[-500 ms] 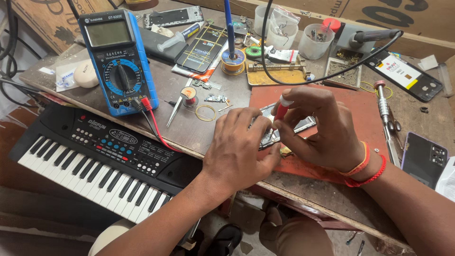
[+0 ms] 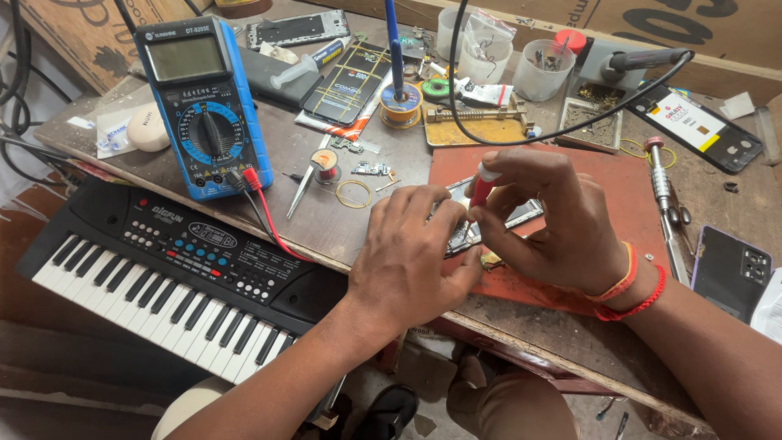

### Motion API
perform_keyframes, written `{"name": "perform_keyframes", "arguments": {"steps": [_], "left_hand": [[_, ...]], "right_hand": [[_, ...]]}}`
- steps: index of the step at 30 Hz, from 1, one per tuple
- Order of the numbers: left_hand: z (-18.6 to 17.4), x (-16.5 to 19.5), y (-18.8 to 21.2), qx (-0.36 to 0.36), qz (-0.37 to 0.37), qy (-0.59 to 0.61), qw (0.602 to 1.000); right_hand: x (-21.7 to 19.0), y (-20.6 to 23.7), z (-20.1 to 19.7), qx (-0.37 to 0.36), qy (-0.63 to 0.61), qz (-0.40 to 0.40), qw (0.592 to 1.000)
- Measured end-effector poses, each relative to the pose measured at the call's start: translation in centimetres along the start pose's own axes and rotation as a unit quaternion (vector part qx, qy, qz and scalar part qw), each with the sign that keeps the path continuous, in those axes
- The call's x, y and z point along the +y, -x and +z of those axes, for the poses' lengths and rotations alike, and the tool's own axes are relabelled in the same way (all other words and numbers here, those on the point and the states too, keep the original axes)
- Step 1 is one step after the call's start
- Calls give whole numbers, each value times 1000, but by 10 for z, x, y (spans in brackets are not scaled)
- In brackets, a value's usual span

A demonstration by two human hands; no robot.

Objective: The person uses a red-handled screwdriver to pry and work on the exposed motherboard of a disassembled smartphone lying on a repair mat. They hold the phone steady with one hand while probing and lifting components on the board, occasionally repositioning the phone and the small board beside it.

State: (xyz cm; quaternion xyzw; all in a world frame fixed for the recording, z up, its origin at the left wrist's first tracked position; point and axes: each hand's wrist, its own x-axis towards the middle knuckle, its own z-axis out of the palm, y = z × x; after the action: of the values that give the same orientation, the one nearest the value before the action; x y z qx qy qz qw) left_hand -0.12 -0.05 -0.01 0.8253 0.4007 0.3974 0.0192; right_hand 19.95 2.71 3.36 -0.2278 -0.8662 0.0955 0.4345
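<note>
Two hands (image 2: 489,244) over glossy, flat opened phone (image 2: 521,214)

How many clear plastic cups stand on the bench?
3, all at the far edge: one behind the blue pen, one holding bags, one holding small parts. Clutter may hide more.

Worn wood, matt mat, glossy plastic

Beside the scuffed wooden bench (image 2: 342,220): matt red mat (image 2: 603,183), glossy blue plastic multimeter (image 2: 204,106), shiny metal tweezers (image 2: 303,186).
</note>
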Motion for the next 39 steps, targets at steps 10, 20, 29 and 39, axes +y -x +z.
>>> {"name": "perform_keyframes", "arguments": {"steps": [10,20,29,39], "left_hand": [[-1,1,-1,-11,-2,2,1000],[-1,0,-1,-4,0,2,1000],[-3,1,-1,-8,-1,12,1000],[-3,1,-1,-6,4,5,1000]], "right_hand": [[0,0,-1,-6,6,-3,1000],[-2,-2,0,-8,11,-9,1000],[-2,-2,-1,-14,11,-2,1000],[-5,-3,-1,-16,35,4,999]]}}
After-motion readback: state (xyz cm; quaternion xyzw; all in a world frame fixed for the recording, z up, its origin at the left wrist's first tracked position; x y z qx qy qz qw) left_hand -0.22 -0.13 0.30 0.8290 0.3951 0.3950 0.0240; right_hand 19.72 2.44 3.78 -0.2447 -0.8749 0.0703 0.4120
